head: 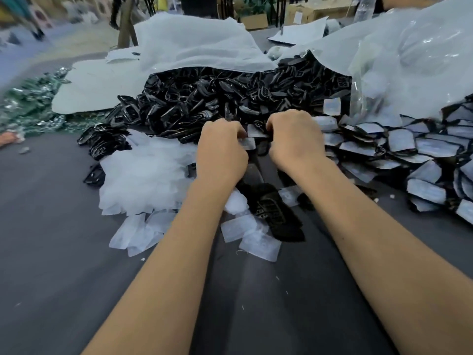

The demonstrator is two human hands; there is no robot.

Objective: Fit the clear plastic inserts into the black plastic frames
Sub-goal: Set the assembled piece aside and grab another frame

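Bench (51, 252), dark and broad, is carrying everything, with stock sorted into separate heaps around a small working gap, which looks arranged so that each hand reaches its own supply without crossing. Sacks come next in size: a pale sack (189, 44) is lying open at the far middle and spilling loose black frames (204, 98) toward the person, while a clear bag (409, 55) is slumping at the far right with its mouth over the finished pieces; what is left deep inside either I cannot tell. Finished frames (399, 147), each showing a pale panel inside a black edge, are spreading in overlapping rows on the right, probably dropped there to stay apart from the empty ones. Clear inserts (143, 172) are piling up on the left, just beside the left forearm, with a few strays lying flat near the front edge of that heap. A few frames (271, 208) are lying face up between the forearms.

Left hand (221, 149) and right hand (294, 139) are meeting over the gap, fingers curled, each grip closing narrowly on the piece between them. That piece (256, 133), a frame with a pale insert showing on it, is being held from both ends, seemingly so the thumbs can press the insert home. Whether it is fully seated is hidden by the fingers.
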